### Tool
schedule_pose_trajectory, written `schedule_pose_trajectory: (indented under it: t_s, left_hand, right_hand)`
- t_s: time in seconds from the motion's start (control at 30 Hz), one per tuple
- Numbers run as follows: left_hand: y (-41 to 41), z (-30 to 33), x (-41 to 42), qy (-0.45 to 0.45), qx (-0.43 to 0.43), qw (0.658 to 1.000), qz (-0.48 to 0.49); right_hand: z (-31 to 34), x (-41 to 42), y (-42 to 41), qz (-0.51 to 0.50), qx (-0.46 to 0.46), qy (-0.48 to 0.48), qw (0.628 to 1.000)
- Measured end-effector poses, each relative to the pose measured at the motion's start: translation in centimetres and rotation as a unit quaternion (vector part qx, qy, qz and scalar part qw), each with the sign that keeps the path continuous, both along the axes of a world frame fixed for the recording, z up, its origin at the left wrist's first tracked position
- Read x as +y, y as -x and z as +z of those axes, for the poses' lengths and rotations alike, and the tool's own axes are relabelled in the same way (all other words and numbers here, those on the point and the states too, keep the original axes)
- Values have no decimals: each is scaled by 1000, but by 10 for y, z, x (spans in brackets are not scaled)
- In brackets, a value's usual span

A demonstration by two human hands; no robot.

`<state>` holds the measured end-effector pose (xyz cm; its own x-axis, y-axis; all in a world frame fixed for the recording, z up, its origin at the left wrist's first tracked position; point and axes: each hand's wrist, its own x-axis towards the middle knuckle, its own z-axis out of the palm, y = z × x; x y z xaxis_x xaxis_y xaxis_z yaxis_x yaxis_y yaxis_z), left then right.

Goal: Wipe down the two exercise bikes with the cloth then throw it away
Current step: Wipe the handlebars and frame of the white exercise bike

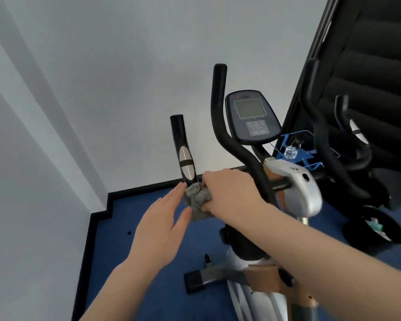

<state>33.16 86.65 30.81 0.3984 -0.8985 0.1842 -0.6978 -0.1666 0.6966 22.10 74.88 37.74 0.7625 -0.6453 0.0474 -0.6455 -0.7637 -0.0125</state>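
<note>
A silver and tan exercise bike [298, 195] stands in front of me, with a grey console [251, 118] and black handlebars [220, 126]. Its left grip [182, 149] rises upright, black with a silver pulse plate. My right hand [229, 193] grips a crumpled grey cloth [196, 196] against the handlebar at the base of that grip. My left hand [164, 224] hovers beside the cloth with straight fingers, its fingertips touching the cloth's left edge. A second bike's black handlebars [320, 144] show at the right.
A large black machine [366, 72] leans up at the right. A blue bottle cage [296, 154] holds a clear bottle. A black bin [375, 230] sits on the blue carpet [130, 251] at the right. White walls meet in the corner to the left.
</note>
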Motion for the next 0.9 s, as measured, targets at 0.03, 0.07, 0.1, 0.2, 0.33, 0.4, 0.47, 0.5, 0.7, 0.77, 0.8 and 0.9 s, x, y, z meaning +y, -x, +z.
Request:
schedule_pose_trajectory:
  t_s: [0.03,0.07,0.1,0.2,0.33,0.4,0.47,0.5,0.7,0.77,0.8,0.9]
  left_hand:
    - [-7,1,5,4,9,1000,7]
    - [-15,1,10,7,12,1000,11]
    - [-23,2,15,10,6,1000,10]
    - [-47,7,31,7,-24,1000,-15]
    - [-64,8,52,-9,-46,996,-79]
    - [-67,3,61,-14,-53,992,-117]
    - [-68,-4,67,-22,-57,985,-160]
    - [-66,-7,69,-26,-60,981,-182]
    - [-14,-15,81,-37,-70,939,-334]
    - [13,-14,86,-32,-72,917,-390]
    - [28,-13,90,-30,-75,906,-415]
    - [75,-10,110,-24,-80,880,-467]
  right_hand:
    - [-3,10,-5,1,-22,-6,1000]
    - [-5,19,-8,-3,-51,-18,999]
    - [-7,25,-11,-14,-84,-38,996]
    - [-13,49,-14,-61,-168,-90,980]
    - [-28,97,-13,-153,-238,-121,951]
    - [-37,120,-8,-190,-258,-119,940]
    - [-48,142,0,-232,-258,-111,931]
    - [-53,153,5,-255,-253,-106,927]
    - [-67,232,69,-406,-216,-78,884]
    - [-67,261,98,-458,-201,-60,864]
    - [-67,276,112,-485,-196,-49,851]
    - [-64,322,155,-556,-184,-31,810]
